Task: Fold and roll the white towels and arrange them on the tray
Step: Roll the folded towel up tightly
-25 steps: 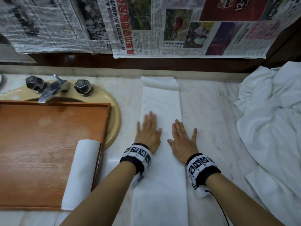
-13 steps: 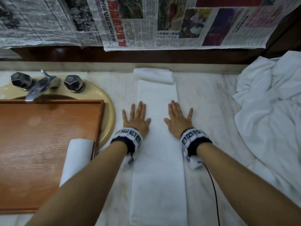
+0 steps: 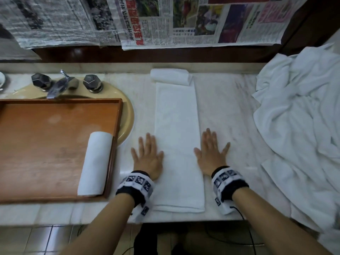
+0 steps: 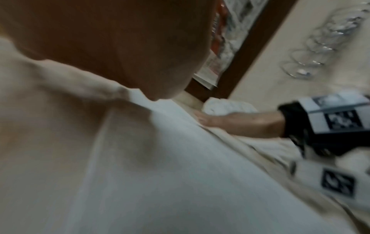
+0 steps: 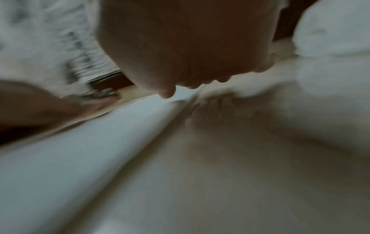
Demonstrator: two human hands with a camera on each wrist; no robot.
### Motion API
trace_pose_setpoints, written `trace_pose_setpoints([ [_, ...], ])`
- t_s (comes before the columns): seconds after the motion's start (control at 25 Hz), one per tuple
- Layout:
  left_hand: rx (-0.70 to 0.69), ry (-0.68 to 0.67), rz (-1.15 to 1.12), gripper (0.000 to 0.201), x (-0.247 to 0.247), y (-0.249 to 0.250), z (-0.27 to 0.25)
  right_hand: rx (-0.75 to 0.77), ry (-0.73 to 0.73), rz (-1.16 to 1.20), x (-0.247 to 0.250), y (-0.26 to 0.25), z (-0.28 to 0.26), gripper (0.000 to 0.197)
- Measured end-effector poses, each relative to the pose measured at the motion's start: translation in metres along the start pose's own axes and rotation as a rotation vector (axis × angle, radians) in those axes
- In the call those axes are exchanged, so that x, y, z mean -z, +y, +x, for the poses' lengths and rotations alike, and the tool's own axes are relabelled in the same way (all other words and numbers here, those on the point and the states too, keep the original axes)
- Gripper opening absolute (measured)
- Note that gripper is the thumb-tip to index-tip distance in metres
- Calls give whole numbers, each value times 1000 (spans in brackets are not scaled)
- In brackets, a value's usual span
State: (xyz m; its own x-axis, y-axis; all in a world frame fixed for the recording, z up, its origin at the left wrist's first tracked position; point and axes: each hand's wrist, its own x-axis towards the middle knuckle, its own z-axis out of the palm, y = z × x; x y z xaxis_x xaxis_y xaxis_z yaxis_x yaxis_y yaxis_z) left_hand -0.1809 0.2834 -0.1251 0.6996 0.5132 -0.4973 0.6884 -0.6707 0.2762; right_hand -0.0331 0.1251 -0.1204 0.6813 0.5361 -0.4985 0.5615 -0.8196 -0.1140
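Both wrist views are smeared — fingertips seemingly flat. The folded towel (image 3: 177,144), a long white strip, lies on the counter (image 3: 226,107) beside the tray (image 3: 55,140); left hand (image 3: 148,159) and right hand (image 3: 211,155) press its edges, fingers spread.

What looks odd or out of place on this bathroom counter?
The wooden tray sits over the sink, covering the basin below the tap. Newspaper sheets hang across the wall behind. A crumpled white heap of towels sprawls at the right.
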Motion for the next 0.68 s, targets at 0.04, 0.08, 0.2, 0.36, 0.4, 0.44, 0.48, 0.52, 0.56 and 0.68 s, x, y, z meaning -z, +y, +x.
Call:
trace_pose_setpoints([
  [0.04,-139,17,65,63,-9,7,-9,145,35,-51,-11,-8,-16,65],
  [0.08,-251,5,126,64,-21,12,-20,284,31,-114,-27,-14,-34,65],
  [0.2,-155,-11,125,58,-30,-11,-34,230,-27,-66,-41,-1,-50,62],
  [0.36,-98,34,106,58,-20,-20,-52,108,46,-36,-34,2,-64,65],
  [0.4,-206,46,134,60,-29,-12,-60,228,74,-78,-44,-7,-74,65],
  [0.44,-302,44,168,63,-40,-5,-66,323,64,-103,-56,-14,-82,65],
  [0.48,-360,35,211,66,-53,-3,-74,379,41,-129,-66,-18,-90,68],
  [0.52,-379,43,246,67,-64,-7,-80,388,46,-146,-75,-15,-93,72],
  [0.56,-371,63,256,67,-69,-13,-83,372,67,-144,-79,-10,-92,74],
  [0.68,-340,94,248,66,-69,-26,-85,361,89,-203,-78,5,-89,74],
])
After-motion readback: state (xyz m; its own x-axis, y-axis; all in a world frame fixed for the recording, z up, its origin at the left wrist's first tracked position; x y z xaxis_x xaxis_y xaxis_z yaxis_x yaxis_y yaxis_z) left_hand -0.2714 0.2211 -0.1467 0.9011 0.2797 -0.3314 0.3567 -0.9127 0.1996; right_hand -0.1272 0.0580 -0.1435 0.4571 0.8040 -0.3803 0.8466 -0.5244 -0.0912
